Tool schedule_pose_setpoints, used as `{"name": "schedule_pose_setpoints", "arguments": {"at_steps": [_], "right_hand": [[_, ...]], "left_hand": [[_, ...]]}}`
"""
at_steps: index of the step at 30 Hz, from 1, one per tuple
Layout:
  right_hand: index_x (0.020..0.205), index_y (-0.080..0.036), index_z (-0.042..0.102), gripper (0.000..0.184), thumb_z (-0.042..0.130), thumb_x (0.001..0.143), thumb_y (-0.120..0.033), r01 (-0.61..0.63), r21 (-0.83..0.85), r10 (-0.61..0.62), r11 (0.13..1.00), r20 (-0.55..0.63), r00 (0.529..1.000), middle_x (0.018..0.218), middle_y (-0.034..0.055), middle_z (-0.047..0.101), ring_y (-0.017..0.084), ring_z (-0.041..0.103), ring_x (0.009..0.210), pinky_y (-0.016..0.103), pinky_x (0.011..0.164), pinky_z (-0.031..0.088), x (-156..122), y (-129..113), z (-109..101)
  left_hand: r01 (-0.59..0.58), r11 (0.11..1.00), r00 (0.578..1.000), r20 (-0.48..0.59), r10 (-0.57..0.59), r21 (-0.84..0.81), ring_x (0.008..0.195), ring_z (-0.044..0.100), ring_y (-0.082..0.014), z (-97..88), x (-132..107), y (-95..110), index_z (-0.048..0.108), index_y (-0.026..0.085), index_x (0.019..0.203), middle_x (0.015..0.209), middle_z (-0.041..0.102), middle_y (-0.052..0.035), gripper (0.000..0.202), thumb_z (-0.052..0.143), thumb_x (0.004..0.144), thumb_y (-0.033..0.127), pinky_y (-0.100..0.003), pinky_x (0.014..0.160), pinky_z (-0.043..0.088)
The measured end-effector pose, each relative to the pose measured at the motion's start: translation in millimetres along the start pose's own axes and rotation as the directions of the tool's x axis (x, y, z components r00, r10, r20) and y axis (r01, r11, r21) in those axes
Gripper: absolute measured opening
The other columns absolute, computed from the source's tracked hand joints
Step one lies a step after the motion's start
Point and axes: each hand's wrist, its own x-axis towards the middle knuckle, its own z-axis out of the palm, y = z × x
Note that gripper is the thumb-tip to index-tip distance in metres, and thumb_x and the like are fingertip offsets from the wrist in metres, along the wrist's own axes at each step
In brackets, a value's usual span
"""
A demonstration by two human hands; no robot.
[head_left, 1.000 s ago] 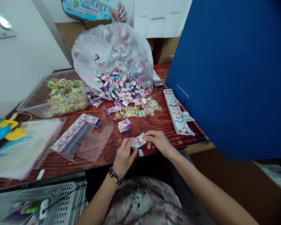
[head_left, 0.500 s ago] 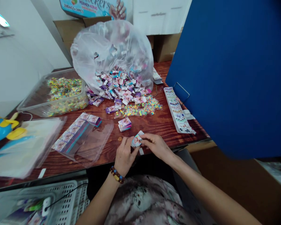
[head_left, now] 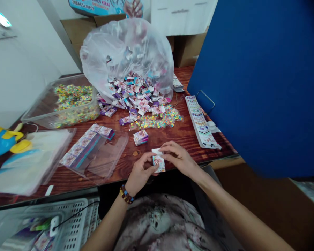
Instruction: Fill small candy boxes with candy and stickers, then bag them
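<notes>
Between my hands, just over the table's front edge, is a small printed box [head_left: 159, 164] with its white top flap raised. My left hand [head_left: 141, 171] grips the box's left side between thumb and fingers. At the flap, the fingertips of my right hand [head_left: 180, 158] pinch the box's top right edge. A short stack of similar boxes [head_left: 140, 137] lies on the table just beyond my left hand. Farther back are a heap of small boxes [head_left: 136, 92] spilling from a clear plastic bag [head_left: 125, 45] and a pile of small candy packets [head_left: 159, 119].
On the left lie a clear pouch [head_left: 102, 157] with a row of boxes [head_left: 84, 142], a stack of plastic bags [head_left: 34, 157] and a clear tub [head_left: 42, 113] of candy packets. Sticker sheets [head_left: 201, 122] lie right, beside a large blue panel [head_left: 256, 87]. A white basket [head_left: 78, 219] stands below.
The small box has turned more upright, and its white flap now shows raised at the top. Both hands have shifted slightly, with the right fingers now at the flap.
</notes>
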Motion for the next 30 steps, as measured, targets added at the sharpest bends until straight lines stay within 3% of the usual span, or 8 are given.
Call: {"name": "schedule_pose_setpoints", "arguments": {"at_steps": [2,7,14,16,18,21,26,30], "right_hand": [[0.095,-0.021,0.068,0.017,0.063,0.081,-0.028,-0.059,0.053,0.063,0.997,-0.082,0.995,0.097,0.0048,0.063,0.018,0.059,0.090,0.028,0.077,0.047,-6.7,5.2,2.0],[0.103,-0.024,0.066,0.025,0.062,0.083,-0.037,-0.161,0.172,0.163,0.972,0.002,0.987,0.098,0.0042,0.066,0.019,0.062,0.085,0.028,0.073,0.050,-19.2,8.0,11.4],[0.086,-0.021,0.067,0.019,0.051,0.091,-0.031,0.074,0.028,-0.075,0.997,0.044,0.996,0.095,0.0066,0.065,0.019,0.061,0.089,0.030,0.079,0.047,-18.3,-7.0,6.3],[0.085,-0.021,0.065,0.018,0.050,0.091,-0.029,0.092,0.013,-0.093,0.996,0.042,0.995,0.095,0.0066,0.065,0.019,0.061,0.089,0.030,0.079,0.047,-20.1,-8.9,5.3],[0.094,-0.022,0.063,0.014,0.050,0.091,-0.028,0.051,0.036,-0.052,0.998,0.018,0.998,0.097,0.0059,0.066,0.019,0.063,0.090,0.030,0.080,0.048,-22.7,-9.9,5.7],[0.112,-0.024,0.059,0.023,0.052,0.090,-0.028,-0.017,0.073,0.017,0.997,0.003,1.000,0.100,0.0055,0.068,0.019,0.064,0.090,0.030,0.080,0.049,-24.1,-12.3,4.8],[0.079,-0.019,0.068,0.020,0.054,0.088,-0.032,-0.070,0.129,0.061,0.989,0.071,0.996,0.092,0.0053,0.069,0.018,0.063,0.085,0.028,0.075,0.049,-15.9,-22.0,-4.6],[0.081,-0.019,0.070,0.017,0.060,0.081,-0.033,-0.270,0.213,0.231,0.939,0.190,0.954,0.080,0.0020,0.069,0.015,0.063,0.070,0.024,0.062,0.051,-11.2,-28.9,-10.2]], "left_hand": [[0.013,0.999,1.000,-0.025,-0.014,-0.040,0.077,0.063,-0.0135,3.3,-1.8,1.3,0.052,0.020,0.113,0.091,0.058,0.0000,0.041,0.066,0.077,0.034,-0.028,0.065,0.058],[-0.025,0.999,1.000,-0.003,0.025,-0.041,0.080,0.063,-0.0141,5.2,-5.4,4.9,0.050,0.022,0.116,0.093,0.058,0.0000,0.041,0.065,0.079,0.032,-0.028,0.067,0.058],[-0.037,0.999,0.998,0.043,0.039,-0.030,0.078,0.061,-0.0134,6.9,-11.6,9.2,0.050,0.022,0.110,0.090,0.058,0.0001,0.033,0.063,0.081,0.032,-0.027,0.067,0.057],[-0.028,0.999,0.998,0.060,0.029,-0.025,0.077,0.061,-0.0129,7.8,-12.4,11.4,0.050,0.022,0.109,0.090,0.057,0.0001,0.033,0.063,0.081,0.032,-0.027,0.066,0.057],[-0.031,0.999,0.998,0.057,0.032,-0.018,0.078,0.061,-0.0131,9.6,-13.0,12.9,0.049,0.022,0.109,0.091,0.057,0.0000,0.032,0.063,0.082,0.032,-0.026,0.065,0.057],[-0.047,0.999,0.998,0.029,0.047,0.002,0.079,0.062,-0.0136,12.8,-14.5,13.5,0.046,0.023,0.109,0.092,0.058,-0.0002,0.031,0.061,0.083,0.030,-0.026,0.064,0.057],[-0.068,0.993,0.997,-0.021,0.070,0.092,0.078,0.061,-0.0133,14.9,-17.4,12.9,0.041,0.022,0.106,0.096,0.059,-0.0015,0.032,0.062,0.082,0.029,-0.025,0.063,0.056],[-0.069,0.992,0.997,-0.010,0.070,0.107,0.078,0.062,-0.0133,14.1,-18.7,12.6,0.040,0.022,0.106,0.095,0.059,-0.0015,0.034,0.063,0.082,0.029,-0.024,0.062,0.055]]}}
